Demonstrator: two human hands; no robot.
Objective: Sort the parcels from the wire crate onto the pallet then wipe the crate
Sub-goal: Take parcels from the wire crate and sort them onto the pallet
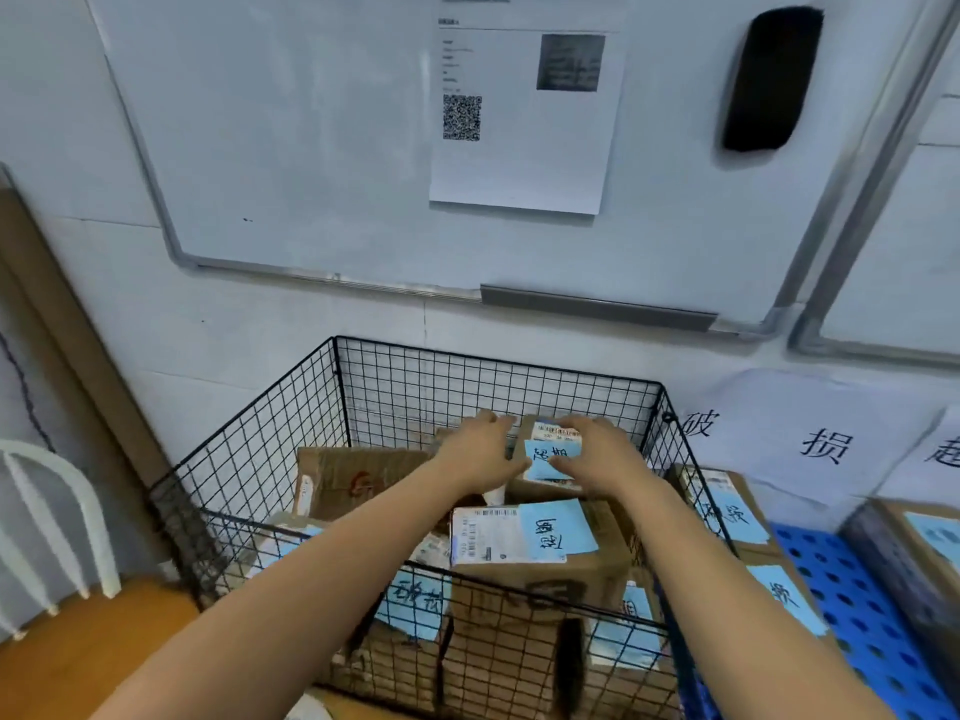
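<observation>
A black wire crate (270,449) stands against the wall and holds several brown cardboard parcels with blue notes. Both my arms reach into it. My left hand (480,449) and my right hand (597,452) grip the two sides of a small parcel (550,457) at the back of the crate. That parcel carries a white shipping label and a blue handwritten note. In front of it lies a bigger parcel (524,537) with its own label and note. The blue plastic pallet (852,605) lies to the right of the crate, with labelled parcels (727,506) on it.
A whiteboard (311,148) with a printed sheet and a black eraser (771,77) hangs on the wall above. Paper signs (826,444) are taped to the wall on the right. A white chair back (57,517) and an orange surface (83,646) sit to the left.
</observation>
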